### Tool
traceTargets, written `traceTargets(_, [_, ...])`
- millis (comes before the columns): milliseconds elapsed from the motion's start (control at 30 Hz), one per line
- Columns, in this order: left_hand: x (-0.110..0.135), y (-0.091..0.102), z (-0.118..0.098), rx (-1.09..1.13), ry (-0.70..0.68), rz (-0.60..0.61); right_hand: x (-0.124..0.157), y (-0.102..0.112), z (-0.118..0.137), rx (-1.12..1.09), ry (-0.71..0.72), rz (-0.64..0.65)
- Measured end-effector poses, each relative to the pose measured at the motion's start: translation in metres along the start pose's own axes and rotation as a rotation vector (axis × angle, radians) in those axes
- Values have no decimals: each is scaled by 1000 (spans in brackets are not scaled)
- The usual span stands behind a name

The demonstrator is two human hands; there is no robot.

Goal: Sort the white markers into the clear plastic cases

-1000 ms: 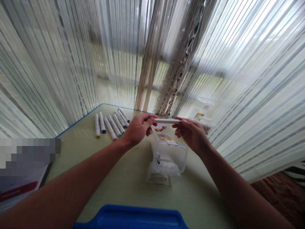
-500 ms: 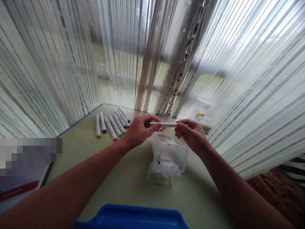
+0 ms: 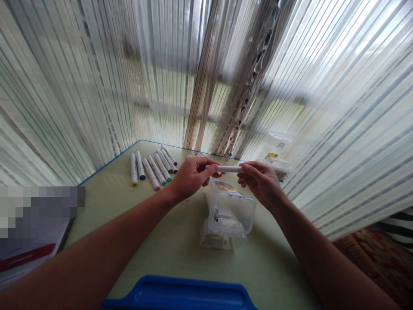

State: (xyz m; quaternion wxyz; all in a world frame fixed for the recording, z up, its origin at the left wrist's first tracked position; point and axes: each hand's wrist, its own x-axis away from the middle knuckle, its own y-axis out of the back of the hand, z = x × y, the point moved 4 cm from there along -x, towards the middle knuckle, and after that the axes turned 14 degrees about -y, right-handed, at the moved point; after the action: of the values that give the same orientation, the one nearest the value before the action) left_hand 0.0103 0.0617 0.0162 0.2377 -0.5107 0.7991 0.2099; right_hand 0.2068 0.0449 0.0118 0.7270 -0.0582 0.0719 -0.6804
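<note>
A white marker (image 3: 229,169) is held level between my two hands, above the table. My left hand (image 3: 195,174) pinches its left end, where a bit of dark blue shows. The fingers of my right hand (image 3: 260,177) close on the other end and hide its tip. Below the marker, a clear plastic box (image 3: 230,215) lies on its side with its lid open toward me and a small dark-tipped item inside. To the left, several white markers (image 3: 156,170) with coloured ends lie on the table. More markers (image 3: 200,155) are partly hidden behind my left hand.
Another clear box (image 3: 280,165) stands at the back right by the sheer curtain (image 3: 161,77). A blue plastic tray edge (image 3: 190,295) is at the front of the green table (image 3: 161,241). At the left lies a flat object with a red band (image 3: 27,257), partly blurred out.
Both hands keep hold of the marker in nearly the same place. The view has shifted very slightly; the box and the loose markers lie as before.
</note>
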Motion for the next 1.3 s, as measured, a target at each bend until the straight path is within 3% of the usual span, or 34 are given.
traceTargets(200, [1,2,-1,-83,-26,31,0,0,-1,30,-6,4])
traceTargets(467, [2,-1,-1,34,21,74,-2,2,1,-27,-21,-13])
traceTargets(733, [3,-1,-3,174,64,35,-2,3,0,-36,-38,-30])
traceTargets(1033, [0,2,-4,71,-11,-45,-5,7,0,-101,-54,-55])
traceTargets(1300, [0,5,-3,181,63,-64,-4,8,1,-113,-65,-64])
